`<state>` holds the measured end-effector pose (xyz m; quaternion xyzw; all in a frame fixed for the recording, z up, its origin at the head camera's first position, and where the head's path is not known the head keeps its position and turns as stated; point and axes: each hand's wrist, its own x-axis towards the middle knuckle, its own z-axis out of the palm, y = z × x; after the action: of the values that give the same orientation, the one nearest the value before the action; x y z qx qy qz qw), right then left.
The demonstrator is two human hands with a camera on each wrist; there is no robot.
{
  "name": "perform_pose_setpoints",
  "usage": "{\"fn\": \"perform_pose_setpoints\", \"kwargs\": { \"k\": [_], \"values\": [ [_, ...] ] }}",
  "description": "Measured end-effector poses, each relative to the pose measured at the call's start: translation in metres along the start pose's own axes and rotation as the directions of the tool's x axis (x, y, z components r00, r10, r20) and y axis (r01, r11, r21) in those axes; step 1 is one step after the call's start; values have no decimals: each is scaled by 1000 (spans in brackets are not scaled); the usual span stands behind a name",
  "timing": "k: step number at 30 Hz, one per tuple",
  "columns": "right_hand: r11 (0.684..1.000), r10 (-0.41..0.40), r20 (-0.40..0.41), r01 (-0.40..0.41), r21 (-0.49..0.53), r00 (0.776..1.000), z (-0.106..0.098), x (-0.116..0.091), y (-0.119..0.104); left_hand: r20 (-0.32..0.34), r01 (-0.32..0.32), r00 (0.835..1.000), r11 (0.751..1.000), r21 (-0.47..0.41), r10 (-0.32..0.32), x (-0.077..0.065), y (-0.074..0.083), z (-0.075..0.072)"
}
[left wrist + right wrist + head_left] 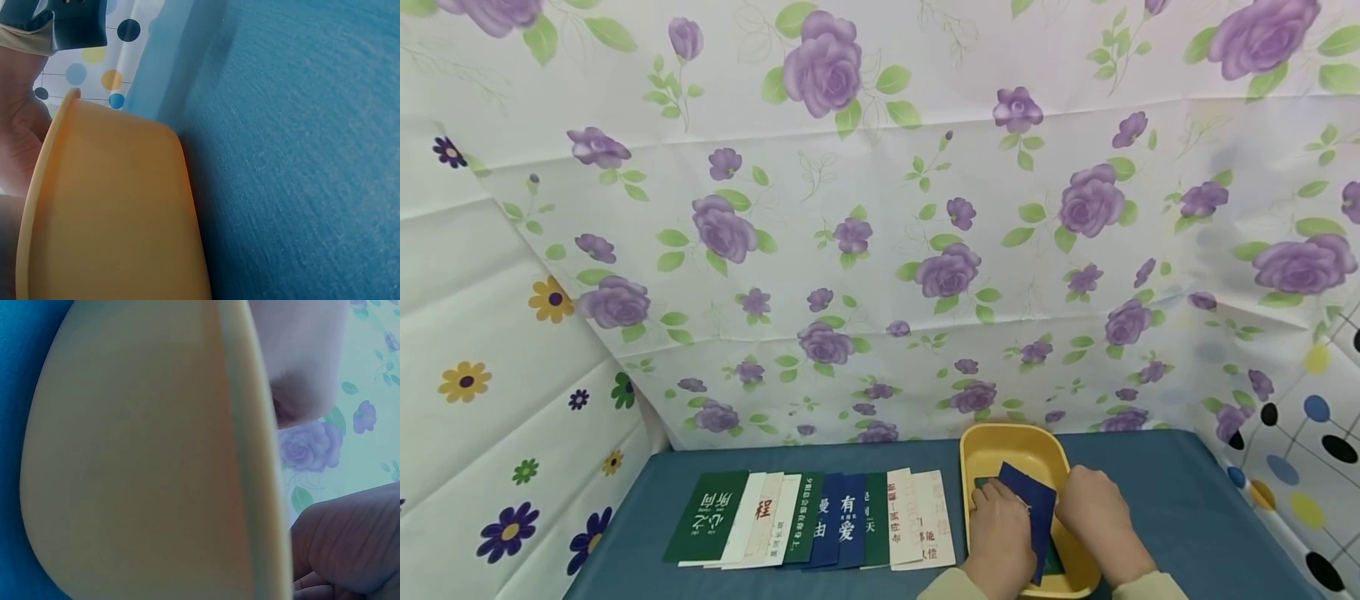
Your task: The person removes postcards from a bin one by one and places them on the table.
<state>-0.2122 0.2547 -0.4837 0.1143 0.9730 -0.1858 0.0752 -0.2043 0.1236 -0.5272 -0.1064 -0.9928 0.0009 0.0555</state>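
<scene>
In the head view, a dark blue card (1028, 510) stands tilted over the yellow tray (976, 442). My left hand (1000, 537) reaches over the tray's left side and grips the blue card along its left edge, fingers bent. Opposite it, my right hand (1097, 512) is curled and pinches the card's right edge, its fingertips hidden behind the knuckles. Beneath lies a dark green card (1054, 562), mostly covered by the blue one and my left hand. Both wrist views mainly show the tray's outer wall (119, 200), which hides the cards.
Left of the tray, a row of overlapping cards lies on the blue table (820, 458), from a green card (703, 521) through white, cream and blue ones to a cream card (936, 517). A flowered curtain (880, 250) hangs behind; dotted cloth (1300, 467) borders the right.
</scene>
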Motion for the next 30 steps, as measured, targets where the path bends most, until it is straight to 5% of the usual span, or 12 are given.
{"fn": "perform_pose_setpoints", "kwargs": {
  "k": [5, 14, 20, 30],
  "values": [
    [1000, 15, 17, -15, -3, 1000, 0, 3, 0, -47, 31, 998, 1000, -4, -31, 0, 1, -3],
    [1000, 27, 25, -27, -8, 999, 1, 2, 0, 58, 0, 998, 993, -114, 7, 2, -6, -14],
    [1000, 19, -8, -20, -20, 1000, 0, 1, -1, 27, -21, 999, 949, -314, 31, 1, -13, -16],
    [1000, 19, 8, -19, -16, 1000, 0, 2, -1, 50, -39, 997, 906, -422, 66, -5, -24, -23]
  ]
}}
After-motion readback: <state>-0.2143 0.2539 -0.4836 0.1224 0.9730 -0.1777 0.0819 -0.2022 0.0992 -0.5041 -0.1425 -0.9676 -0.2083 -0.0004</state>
